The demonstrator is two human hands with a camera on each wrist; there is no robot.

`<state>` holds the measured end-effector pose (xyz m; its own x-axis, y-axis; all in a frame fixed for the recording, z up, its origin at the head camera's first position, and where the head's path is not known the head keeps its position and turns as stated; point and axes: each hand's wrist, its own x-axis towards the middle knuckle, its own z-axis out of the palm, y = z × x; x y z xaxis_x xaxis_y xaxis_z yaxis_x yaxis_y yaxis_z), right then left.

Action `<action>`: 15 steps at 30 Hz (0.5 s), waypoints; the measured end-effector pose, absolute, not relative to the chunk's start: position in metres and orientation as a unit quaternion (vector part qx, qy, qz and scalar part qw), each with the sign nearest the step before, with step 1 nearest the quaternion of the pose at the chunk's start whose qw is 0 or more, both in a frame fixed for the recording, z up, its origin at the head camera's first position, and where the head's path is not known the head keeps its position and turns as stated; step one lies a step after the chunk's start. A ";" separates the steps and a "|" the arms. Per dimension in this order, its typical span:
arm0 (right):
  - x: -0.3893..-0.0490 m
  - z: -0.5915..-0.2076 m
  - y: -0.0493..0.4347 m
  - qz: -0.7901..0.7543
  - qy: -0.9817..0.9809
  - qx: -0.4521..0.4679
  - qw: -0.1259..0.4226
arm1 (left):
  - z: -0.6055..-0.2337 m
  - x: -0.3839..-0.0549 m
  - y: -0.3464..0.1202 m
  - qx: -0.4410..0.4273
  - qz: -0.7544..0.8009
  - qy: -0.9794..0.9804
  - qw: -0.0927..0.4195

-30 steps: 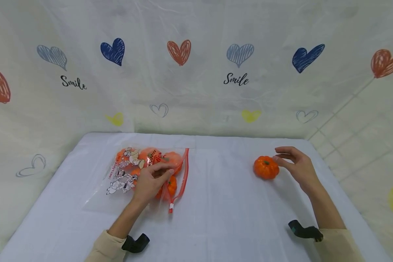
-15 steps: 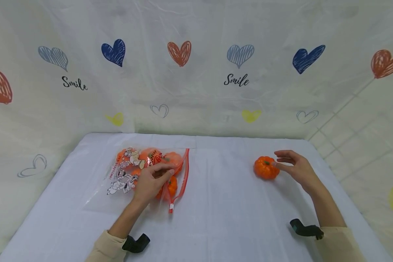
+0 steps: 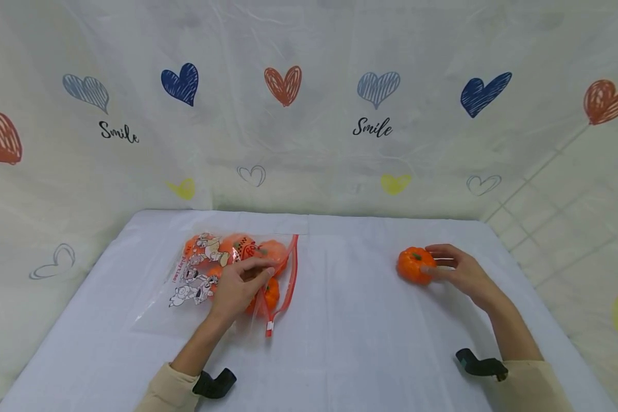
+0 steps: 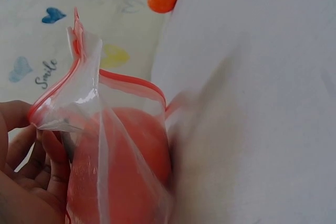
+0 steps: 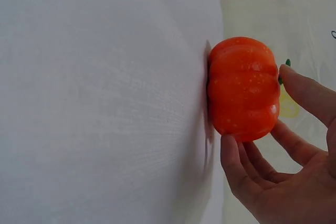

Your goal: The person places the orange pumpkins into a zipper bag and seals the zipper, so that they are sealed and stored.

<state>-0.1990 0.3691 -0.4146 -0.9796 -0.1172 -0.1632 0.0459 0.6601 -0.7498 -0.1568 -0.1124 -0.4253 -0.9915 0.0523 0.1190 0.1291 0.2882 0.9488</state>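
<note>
A clear plastic zip bag [image 3: 185, 297] with a red zip edge lies on the left of the table. Several orange toy pumpkins [image 4: 131, 156] show through its printed film. My left hand [image 3: 235, 288] pinches the bag's upper film near the mouth, thumb against fingers, and the left wrist view shows the mouth lifted apart there. On the right, another orange toy pumpkin [image 3: 414, 265] with a green stem sits on the table. My right hand [image 3: 468, 277] holds its right side, with the thumb and fingers [image 5: 233, 161] bent about it. Part of the grip is hidden.
The white-covered table [image 3: 360, 320] stretches between bag and lone pumpkin. A red slider [image 3: 269, 329] sits at the near end of the zip edge. Behind stands a pale curtain [image 3: 319, 149] printed with hearts. Both wrists carry a black camera [image 3: 481, 364].
My right hand has come in from just beside the lone pumpkin and now has its fingers about it. That pumpkin has shifted slightly left. The left hand and the bag stay put.
</note>
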 end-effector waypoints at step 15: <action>-0.198 -0.419 0.358 -0.406 0.906 -0.040 0.117 | -0.427 -0.159 -0.114 -0.058 -0.597 -0.800 0.031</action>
